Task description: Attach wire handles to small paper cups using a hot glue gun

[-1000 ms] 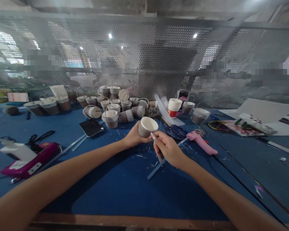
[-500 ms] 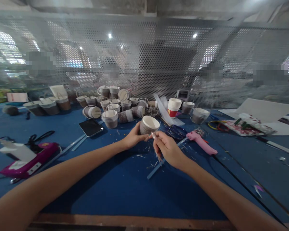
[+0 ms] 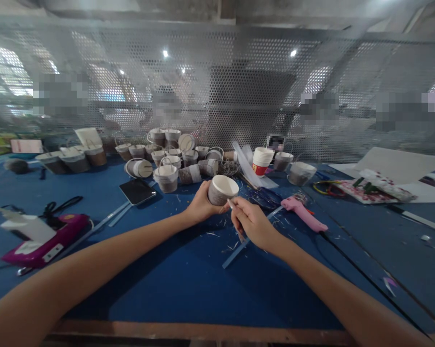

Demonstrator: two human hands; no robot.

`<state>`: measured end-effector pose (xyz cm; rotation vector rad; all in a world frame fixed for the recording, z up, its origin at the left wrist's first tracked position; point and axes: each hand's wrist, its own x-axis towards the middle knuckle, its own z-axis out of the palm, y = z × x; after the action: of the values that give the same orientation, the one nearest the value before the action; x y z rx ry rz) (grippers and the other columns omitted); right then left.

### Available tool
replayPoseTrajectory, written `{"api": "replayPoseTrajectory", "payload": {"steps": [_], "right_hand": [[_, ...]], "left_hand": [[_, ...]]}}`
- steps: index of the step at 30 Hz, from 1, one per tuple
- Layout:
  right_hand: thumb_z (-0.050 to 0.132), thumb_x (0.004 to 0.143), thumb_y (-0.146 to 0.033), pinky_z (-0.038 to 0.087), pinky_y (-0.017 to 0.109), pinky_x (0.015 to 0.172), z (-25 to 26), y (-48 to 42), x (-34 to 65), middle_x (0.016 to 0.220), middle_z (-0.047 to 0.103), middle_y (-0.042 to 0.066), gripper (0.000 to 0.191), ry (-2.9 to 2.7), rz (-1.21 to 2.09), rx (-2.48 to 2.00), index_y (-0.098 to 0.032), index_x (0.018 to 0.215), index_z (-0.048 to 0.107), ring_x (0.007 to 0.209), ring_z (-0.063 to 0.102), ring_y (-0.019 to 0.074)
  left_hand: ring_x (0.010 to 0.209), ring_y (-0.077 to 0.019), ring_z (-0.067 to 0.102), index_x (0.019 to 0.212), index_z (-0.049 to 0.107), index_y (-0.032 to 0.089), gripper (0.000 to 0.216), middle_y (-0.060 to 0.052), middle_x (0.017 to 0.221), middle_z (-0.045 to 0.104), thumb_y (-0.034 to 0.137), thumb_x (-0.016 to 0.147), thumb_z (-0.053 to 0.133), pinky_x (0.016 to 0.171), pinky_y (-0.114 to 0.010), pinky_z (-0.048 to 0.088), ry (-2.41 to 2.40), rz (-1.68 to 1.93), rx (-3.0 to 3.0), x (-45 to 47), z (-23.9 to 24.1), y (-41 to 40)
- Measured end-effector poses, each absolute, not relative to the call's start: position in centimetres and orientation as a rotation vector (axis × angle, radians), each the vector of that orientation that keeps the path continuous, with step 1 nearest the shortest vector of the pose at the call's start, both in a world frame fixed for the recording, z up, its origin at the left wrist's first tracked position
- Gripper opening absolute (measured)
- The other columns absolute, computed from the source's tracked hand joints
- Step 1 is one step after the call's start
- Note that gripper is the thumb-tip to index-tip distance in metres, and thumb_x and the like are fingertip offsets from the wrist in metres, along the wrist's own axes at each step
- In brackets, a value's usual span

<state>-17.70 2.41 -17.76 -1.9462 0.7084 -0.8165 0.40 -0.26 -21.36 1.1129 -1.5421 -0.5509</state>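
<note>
My left hand (image 3: 199,206) is closed round a paper cup (image 3: 222,193), its white mouth tilted up and its side wrapped in greyish-brown material. Just right of the cup, my right hand (image 3: 253,220) has thumb and forefinger pinched together, close against the cup's lower side. Whatever those fingers hold is too small to make out. Under my right hand a clear glue stick (image 3: 234,257) lies on the blue table (image 3: 188,289). A pink glue gun (image 3: 304,215) rests to the right, near blue-handled scissors (image 3: 265,197).
Several wrapped cups with handles (image 3: 166,179) crowd the back. A stack of white paper cups (image 3: 261,161) stands behind the scissors. At left are a phone (image 3: 138,191) and a purple power strip (image 3: 44,248). The glue gun's black cord (image 3: 369,274) runs to the front right.
The cup in my left hand has moved slightly left and turned a little. My right fingertips have closed in against its lower side.
</note>
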Motion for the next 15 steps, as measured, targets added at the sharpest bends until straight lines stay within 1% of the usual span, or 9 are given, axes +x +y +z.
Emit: {"api": "replayPoseTrajectory", "payload": {"steps": [6,15], "right_hand": [[0.035,0.096,-0.04,0.039,0.019,0.039,-17.89,2.18,-17.75,0.051,0.044,-0.008,0.026,0.716,-0.819,-1.984,-0.02,0.085,0.047,0.036,0.043,0.0068],[0.034,0.096,-0.041,0.038,0.019,0.039,-17.95,2.02,-17.75,0.051,0.043,-0.009,0.027,0.717,-0.827,-2.007,-0.021,0.081,0.044,0.036,0.042,0.0066]], "left_hand": [[0.09,-0.0211,0.055,0.1,0.054,0.017,0.059,-0.005,0.095,0.056,0.042,0.054,0.081,0.084,-0.04,0.047,-1.573,-0.459,1.139,0.2,-21.03,-0.09],[0.093,-0.0221,0.053,0.099,0.053,0.018,0.059,-0.005,0.097,0.053,0.043,0.053,0.081,0.085,-0.038,0.045,-1.587,-0.415,1.178,0.46,-21.27,-0.16]]}}
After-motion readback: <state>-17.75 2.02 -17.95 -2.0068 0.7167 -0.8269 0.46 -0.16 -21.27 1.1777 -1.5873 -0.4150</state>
